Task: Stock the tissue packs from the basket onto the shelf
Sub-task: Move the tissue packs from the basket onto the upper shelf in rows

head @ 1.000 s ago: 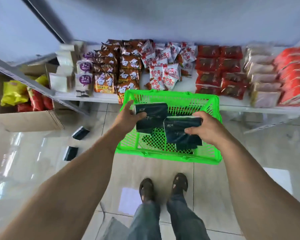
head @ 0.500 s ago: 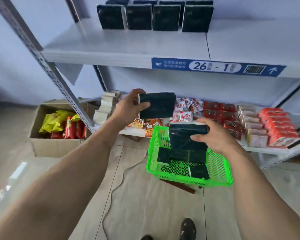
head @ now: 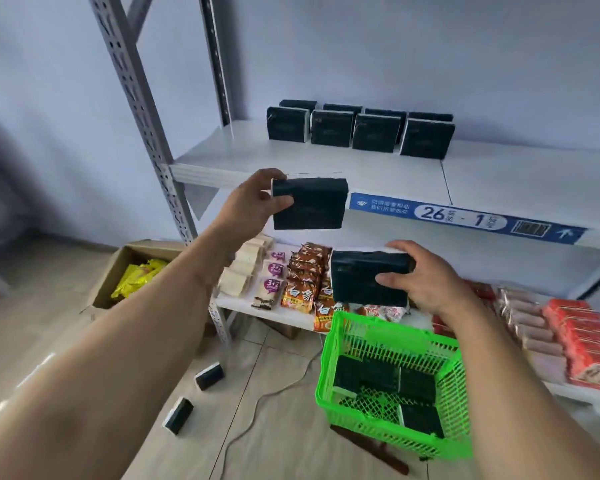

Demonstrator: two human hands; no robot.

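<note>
My left hand (head: 253,204) grips a dark tissue pack (head: 312,206) by its left end, level with the front edge of the white upper shelf (head: 326,164). Lower and to the right, my right hand (head: 420,277) holds a second dark tissue pack (head: 361,282) above the green basket (head: 388,337). Several more dark packs (head: 378,375) lie in the basket on the floor. On the upper shelf several tissue packs (head: 361,131) stand upright in rows near the back wall.
The lower shelf (head: 284,315) carries snack packets, and red packs (head: 582,341) fill its right side. Two dark packs (head: 191,396) lie on the floor at left beside a white cable (head: 257,407). A cardboard box (head: 132,271) with yellow bags stands by the grey upright (head: 136,91).
Both hands have risen with their packs, the left up to the upper shelf's edge. My view has tilted up, so the upper shelf sits lower in frame and the basket at lower right.
</note>
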